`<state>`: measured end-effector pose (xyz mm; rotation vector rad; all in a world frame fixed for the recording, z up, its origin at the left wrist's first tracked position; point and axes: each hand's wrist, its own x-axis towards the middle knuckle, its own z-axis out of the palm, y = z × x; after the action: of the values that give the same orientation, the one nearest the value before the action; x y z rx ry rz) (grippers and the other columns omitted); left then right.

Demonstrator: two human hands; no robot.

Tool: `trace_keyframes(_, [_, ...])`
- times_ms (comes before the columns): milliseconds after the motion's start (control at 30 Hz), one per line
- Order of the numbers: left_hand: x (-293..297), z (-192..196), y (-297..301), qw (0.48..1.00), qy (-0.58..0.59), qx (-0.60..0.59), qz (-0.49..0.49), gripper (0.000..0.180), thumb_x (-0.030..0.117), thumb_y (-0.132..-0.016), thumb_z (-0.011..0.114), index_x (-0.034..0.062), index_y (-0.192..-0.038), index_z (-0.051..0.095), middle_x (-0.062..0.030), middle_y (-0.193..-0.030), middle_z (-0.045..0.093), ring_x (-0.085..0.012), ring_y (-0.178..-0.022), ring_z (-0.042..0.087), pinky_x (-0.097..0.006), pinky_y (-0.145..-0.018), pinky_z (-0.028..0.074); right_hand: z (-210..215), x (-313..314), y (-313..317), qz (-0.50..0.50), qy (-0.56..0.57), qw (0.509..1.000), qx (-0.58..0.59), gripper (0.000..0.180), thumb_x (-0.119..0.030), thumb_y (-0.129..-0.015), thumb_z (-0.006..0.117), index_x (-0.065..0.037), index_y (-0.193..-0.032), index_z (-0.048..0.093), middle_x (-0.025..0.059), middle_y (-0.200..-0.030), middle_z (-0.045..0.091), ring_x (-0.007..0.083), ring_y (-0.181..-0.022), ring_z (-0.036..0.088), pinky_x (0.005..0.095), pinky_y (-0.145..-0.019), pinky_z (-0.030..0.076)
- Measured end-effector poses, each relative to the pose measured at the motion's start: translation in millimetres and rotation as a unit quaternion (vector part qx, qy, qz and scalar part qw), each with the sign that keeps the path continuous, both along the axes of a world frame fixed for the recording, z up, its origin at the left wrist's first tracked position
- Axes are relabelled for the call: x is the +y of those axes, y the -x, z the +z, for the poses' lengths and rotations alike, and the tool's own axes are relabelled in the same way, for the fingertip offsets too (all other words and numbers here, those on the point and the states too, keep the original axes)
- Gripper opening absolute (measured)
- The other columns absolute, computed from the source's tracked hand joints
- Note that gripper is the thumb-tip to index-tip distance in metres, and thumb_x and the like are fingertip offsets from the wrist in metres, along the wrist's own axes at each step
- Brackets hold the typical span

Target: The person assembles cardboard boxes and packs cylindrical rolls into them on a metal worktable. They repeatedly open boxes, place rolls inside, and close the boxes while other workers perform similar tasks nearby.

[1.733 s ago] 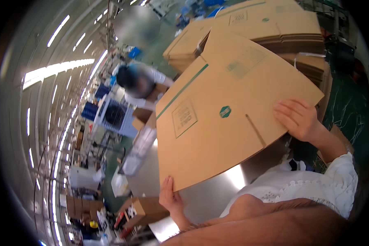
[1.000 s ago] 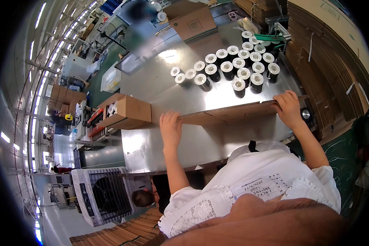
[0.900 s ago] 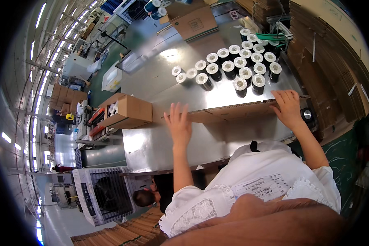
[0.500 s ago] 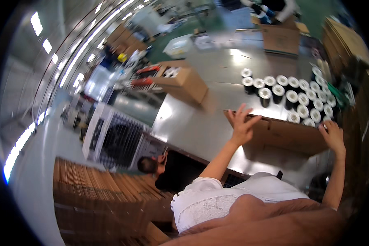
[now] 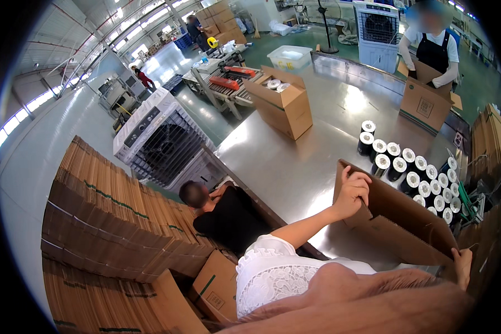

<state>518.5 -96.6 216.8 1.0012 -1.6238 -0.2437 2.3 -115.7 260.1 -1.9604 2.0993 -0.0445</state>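
- Our left hand is curled over the top left corner of a brown cardboard box, fingers hooked over the edge and thumb behind the panel, gripping it firmly.
- Our right hand sits at the box's lower right end, fingers wrapped round that edge; only part of the hand shows.
- The box spans between our two hands, partly folded open, tilted, with its lower edge down on the steel table.
- Just beyond the box, past our left hand, we see a cluster of black tape rolls with white cores standing on the table.
- Further out from the left hand an open carton stands on the same table.
- Across the table a person in a dark apron holds another carton.
- Below our left arm a person in a black top crouches beside stacks of flat cardboard.
- Beyond them stands a white air cooler.
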Motion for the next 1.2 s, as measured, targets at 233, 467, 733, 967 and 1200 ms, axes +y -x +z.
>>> trace_keyframes(233, [-11, 2, 46, 0.843, -0.042, -0.229, -0.485, 0.020, 0.001, -0.063, 0.056, 0.0100, -0.046, 0.050, 0.0002, -0.055, 0.049, -0.0183, -0.070, 0.055, -0.049, -0.108, 0.028, -12, 48, -75, 0.207, -0.257, 0.944, 0.016, 0.037, -0.032, -0.089, 0.057, -0.001, -0.071, 0.068, 0.0143, -0.060, 0.062, 0.0287, -0.063, 0.063, 0.0405, -0.065, 0.050])
trace_keyframes(467, [-20, -59, 30, 0.803, -0.257, -0.237, -0.483, 0.020, 0.006, -0.075, 0.059, 0.0035, -0.092, 0.067, -0.0166, -0.107, 0.062, -0.0326, -0.115, 0.050, -0.041, -0.097, 0.042, -84, -5, -151, 0.098, -0.565, 0.812, -0.112, 0.048, -0.044, -0.095, 0.051, -0.005, -0.072, 0.067, 0.0100, -0.068, 0.069, 0.0172, -0.061, 0.068, 0.0302, -0.055, 0.055])
trace_keyframes(733, [3, 79, 62, 0.625, -0.457, -0.421, -0.472, 0.050, 0.043, -0.093, 0.052, 0.0019, -0.122, 0.057, -0.0236, -0.112, 0.062, -0.0368, -0.102, 0.060, -0.038, -0.088, 0.047, -52, -11, -134, -0.016, -0.527, 0.803, -0.277, 0.050, -0.040, -0.094, 0.053, 0.005, -0.076, 0.065, 0.0181, -0.086, 0.070, 0.0251, -0.072, 0.070, 0.0332, -0.063, 0.058])
trace_keyframes(967, [-63, -3, 65, 0.737, -0.323, -0.482, -0.346, 0.040, 0.039, -0.091, 0.058, 0.0004, -0.081, 0.062, -0.0114, -0.076, 0.062, -0.0287, -0.076, 0.059, -0.038, -0.064, 0.047, -77, 6, -66, -0.106, 0.070, 0.820, -0.558, 0.059, -0.031, -0.086, 0.068, -0.002, -0.132, 0.046, 0.0124, -0.129, 0.052, 0.0185, -0.122, 0.047, 0.0304, -0.103, 0.035])
trace_keyframes(1200, [-108, 44, 83, 0.933, 0.159, -0.321, -0.039, 0.032, 0.017, -0.084, 0.062, 0.0011, -0.111, 0.060, -0.0188, -0.111, 0.060, -0.0372, -0.111, 0.053, -0.054, -0.096, 0.037, -98, 56, -90, -0.147, -0.105, 0.746, -0.641, 0.096, -0.026, -0.070, 0.081, -0.002, -0.145, 0.026, 0.0151, -0.136, 0.045, 0.0241, -0.127, 0.042, 0.0354, -0.107, 0.032])
